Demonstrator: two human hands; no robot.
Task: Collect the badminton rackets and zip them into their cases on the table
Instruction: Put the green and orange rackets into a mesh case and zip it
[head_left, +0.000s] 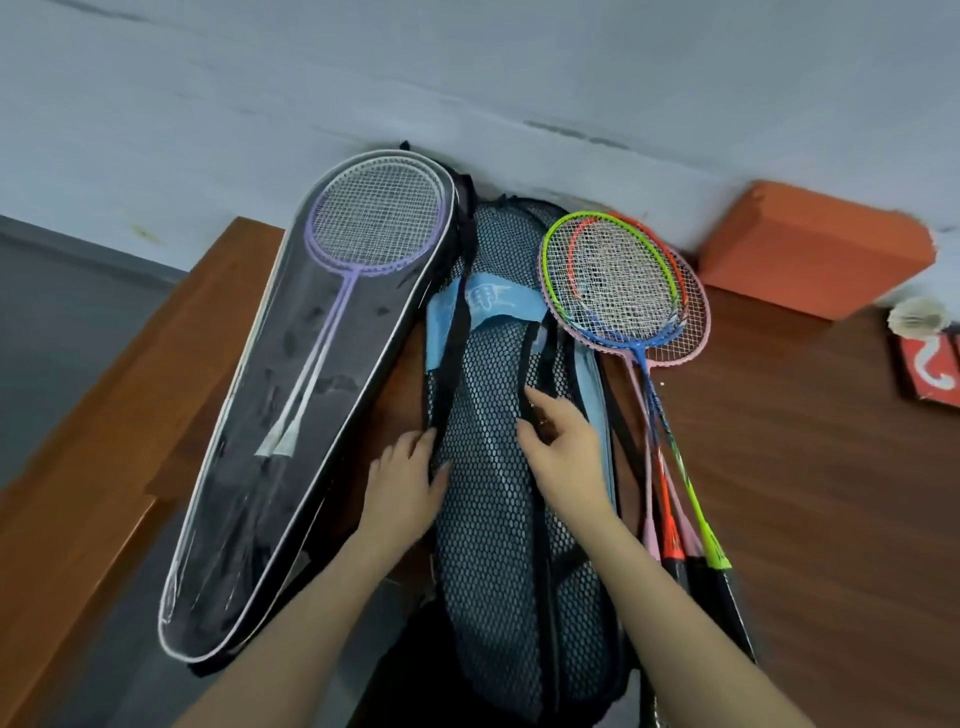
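Head view: wooden table (779, 415) meets grey wall (467, 78); left hand (405, 483), right hand (566, 457) fingers grip mesh case (493, 519).

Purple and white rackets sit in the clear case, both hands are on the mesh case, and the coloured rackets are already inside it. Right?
No. The head view shows the coloured rackets lying loose outside the mesh case, to its right. The rest holds: purple and white rackets in the clear case, left hand and right hand on the mesh case.

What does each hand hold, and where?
Right hand pinches the black strap of the black mesh racket case, mid-length; left hand lies on its left edge, grip unclear.
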